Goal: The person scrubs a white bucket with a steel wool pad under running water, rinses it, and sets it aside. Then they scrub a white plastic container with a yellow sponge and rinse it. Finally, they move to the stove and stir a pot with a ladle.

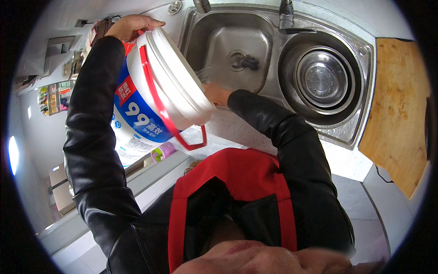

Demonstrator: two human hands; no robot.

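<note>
A large white plastic bucket (164, 82) with a blue and red printed label leans over the sink's left rim, its mouth turned toward the left basin (219, 44). My left hand (135, 26) grips its far side near the rim. The red bail handle (155, 92) hangs loose across the near side. By the bucket's mouth is my right hand (218, 95), at the basin's front edge; its fingers are partly hidden behind the rim, and what they hold cannot be made out. A dark clump (249, 63) lies at the drain. The bucket's inside is hidden.
In the right basin, nested stainless steel bowls (323, 77) sit below a faucet (286, 19). A wooden cutting board (397, 102) lies on the counter to the right. A purple and green container (163, 152) stands lower left, behind the bucket.
</note>
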